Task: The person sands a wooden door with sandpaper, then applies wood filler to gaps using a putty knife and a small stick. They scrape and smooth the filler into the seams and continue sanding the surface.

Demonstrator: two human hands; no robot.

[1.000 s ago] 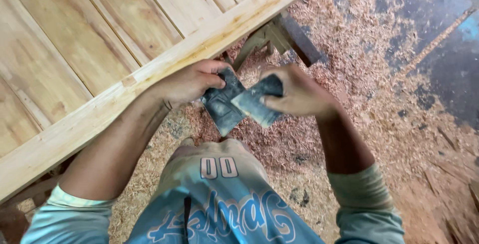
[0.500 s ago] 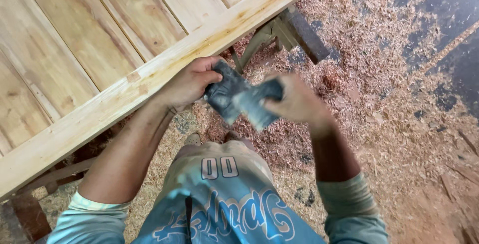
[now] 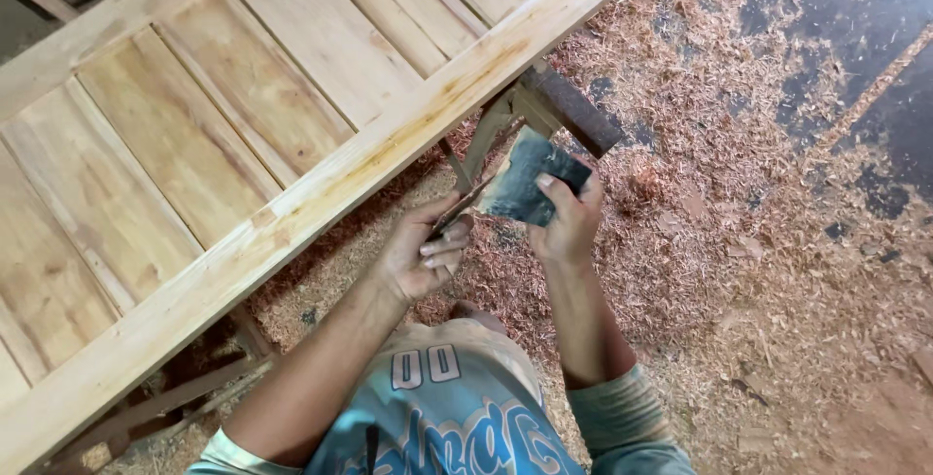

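Raised now, both hands (image 3: pixel 496 232) grip probably sandpaper (image 3: pixel 525 182).

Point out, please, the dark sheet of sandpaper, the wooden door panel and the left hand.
dark sheet of sandpaper (image 3: pixel 520 184): head view, middle of its grey face.
wooden door panel (image 3: pixel 321 188): head view, its near pale rail.
left hand (image 3: pixel 423 256): head view, the palm.

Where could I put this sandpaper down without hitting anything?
The wooden door panel left of the left hand lies bare. Beneath its edge, sawhorse legs crowd the space beside the sandpaper held by the right hand. Wood shavings cover the floor rightward.
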